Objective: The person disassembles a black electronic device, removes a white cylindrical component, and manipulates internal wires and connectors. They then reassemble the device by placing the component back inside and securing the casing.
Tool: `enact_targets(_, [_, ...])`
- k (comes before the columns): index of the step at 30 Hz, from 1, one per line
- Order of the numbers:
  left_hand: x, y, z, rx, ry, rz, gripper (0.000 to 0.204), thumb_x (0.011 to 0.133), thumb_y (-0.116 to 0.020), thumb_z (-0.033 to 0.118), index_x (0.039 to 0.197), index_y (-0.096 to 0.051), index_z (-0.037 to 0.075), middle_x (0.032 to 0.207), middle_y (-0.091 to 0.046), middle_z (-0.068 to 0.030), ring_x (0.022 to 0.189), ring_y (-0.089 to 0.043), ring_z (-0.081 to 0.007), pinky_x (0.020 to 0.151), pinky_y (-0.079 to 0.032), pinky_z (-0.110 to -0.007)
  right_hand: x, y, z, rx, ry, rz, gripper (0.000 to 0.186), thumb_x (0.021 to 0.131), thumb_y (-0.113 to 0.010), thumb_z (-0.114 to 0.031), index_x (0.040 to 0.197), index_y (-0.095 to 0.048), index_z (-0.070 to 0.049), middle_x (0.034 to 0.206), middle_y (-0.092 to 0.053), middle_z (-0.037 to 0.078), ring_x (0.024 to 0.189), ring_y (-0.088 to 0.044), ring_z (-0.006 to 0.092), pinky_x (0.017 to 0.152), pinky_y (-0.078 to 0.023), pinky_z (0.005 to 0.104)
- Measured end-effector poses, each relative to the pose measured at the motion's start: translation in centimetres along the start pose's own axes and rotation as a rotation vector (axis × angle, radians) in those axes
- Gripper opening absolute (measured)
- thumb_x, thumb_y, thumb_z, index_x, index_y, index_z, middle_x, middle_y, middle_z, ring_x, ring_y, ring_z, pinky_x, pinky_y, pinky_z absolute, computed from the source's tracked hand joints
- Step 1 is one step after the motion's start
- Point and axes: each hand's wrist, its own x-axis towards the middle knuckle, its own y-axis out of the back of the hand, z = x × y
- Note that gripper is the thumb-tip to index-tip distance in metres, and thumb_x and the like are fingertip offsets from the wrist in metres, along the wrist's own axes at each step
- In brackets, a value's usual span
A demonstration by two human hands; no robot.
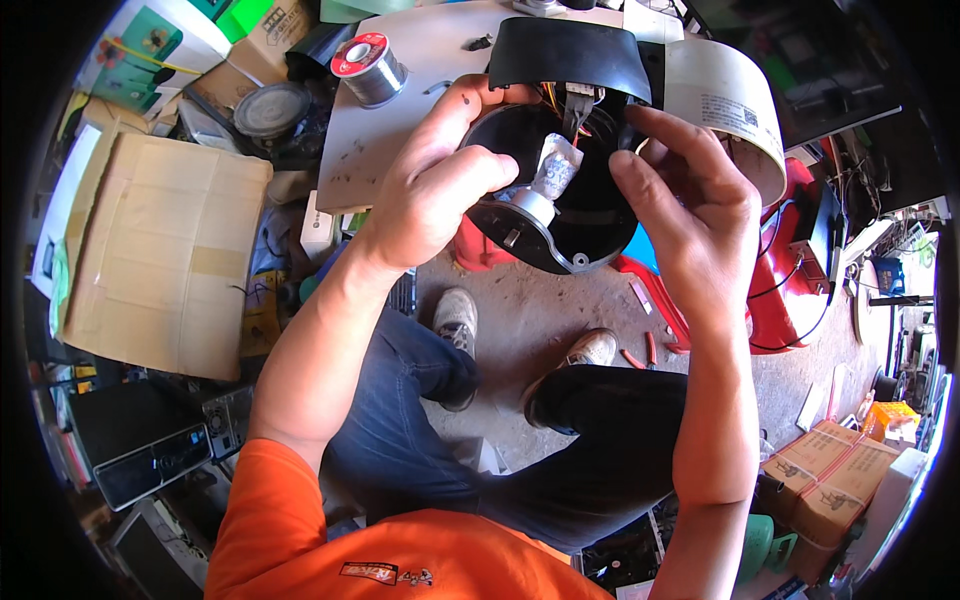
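Note:
Over the table's near edge I hold an open round black plastic housing [600, 225]. My left hand [425, 195] is closed on its left side, thumb on the rim and fingers reaching behind. At the right side, my right hand [695, 195] grips the edge between thumb and fingers; its fingertips are partly in shadow. Inside sits a silver cylindrical part [532, 205] with crumpled whitish wrapping [556, 168] above it. A grey cable with a connector [578, 105] and thin coloured wires run up under a curved black cover [570, 55]. Right of that stands a white curved shell [720, 95] with a printed label.
A solder spool [370, 70] stands on the white table [350, 160]. At left is a large cardboard box [165, 250]. Red-handled pliers [642, 352] lie on the floor near my right shoe, beside a red plastic stool-like piece [785, 290]. A tied carton [830, 480] sits lower right.

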Motion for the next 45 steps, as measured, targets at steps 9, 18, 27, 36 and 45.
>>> enact_targets(9, [0.2, 0.0, 0.2, 0.232, -0.053, -0.002, 0.068, 0.076, -0.047, 0.014, 0.139, -0.037, -0.007, 0.135, -0.05, -0.021, 0.123, -0.053, -0.0259, 0.107, -0.041, -0.037, 0.6, -0.4, 0.4, -0.098, 0.114, 0.012, 0.026, 0.08, -0.075, -0.004, 0.105, -0.071, 0.002, 0.074, -0.054, 0.002, 0.07, -0.05, 0.0103, 0.065, -0.043, 0.024])
enact_targets(18, [0.3, 0.0, -0.3, 0.182, -0.131, -0.025, 0.055, 0.081, -0.049, 0.004, 0.135, -0.042, -0.006, 0.13, -0.053, -0.0152, 0.122, -0.049, -0.0195, 0.107, -0.036, -0.033, 0.5, -1.1, -0.3, 0.113, -0.201, -0.006, 0.027, 0.083, -0.075, -0.011, 0.107, -0.07, 0.002, 0.08, -0.065, 0.0, 0.072, -0.056, 0.0052, 0.068, -0.047, 0.0205])
enact_targets(27, [0.4, -0.3, -0.1, 0.25, -0.199, -0.041, 0.055, 0.082, -0.049, 0.003, 0.135, -0.041, -0.006, 0.13, -0.053, -0.0156, 0.121, -0.05, -0.0199, 0.107, -0.037, -0.033, 0.7, -1.2, -0.5, 0.285, -0.255, -0.011, 0.022, 0.086, -0.073, -0.009, 0.105, -0.071, 0.002, 0.087, -0.071, 0.003, 0.078, -0.062, 0.0047, 0.073, -0.05, 0.0196])
enact_targets(36, [0.6, -0.2, -0.2, 0.241, -0.231, -0.055, 0.052, 0.084, -0.05, 0.003, 0.134, -0.042, -0.006, 0.128, -0.054, -0.0146, 0.119, -0.051, -0.0175, 0.104, -0.04, -0.032, 1.4, -0.8, 1.4, -0.157, 0.237, -0.059, 0.021, 0.085, -0.07, -0.006, 0.105, -0.07, -0.001, 0.078, -0.066, 0.009, 0.069, -0.064, 0.0164, 0.065, -0.05, 0.0268])
enact_targets(45, [0.5, -0.5, 0.0, 0.19, -0.198, -0.036, 0.042, 0.087, -0.054, 0.006, 0.127, -0.048, -0.005, 0.121, -0.058, -0.0107, 0.111, -0.053, -0.0139, 0.099, -0.042, -0.029, 1.6, 1.0, 1.1, -0.338, 0.313, -0.172, 0.024, 0.089, -0.065, -0.005, 0.113, -0.07, -0.003, 0.075, -0.058, 0.009, 0.065, -0.057, 0.018, 0.062, -0.045, 0.0282])
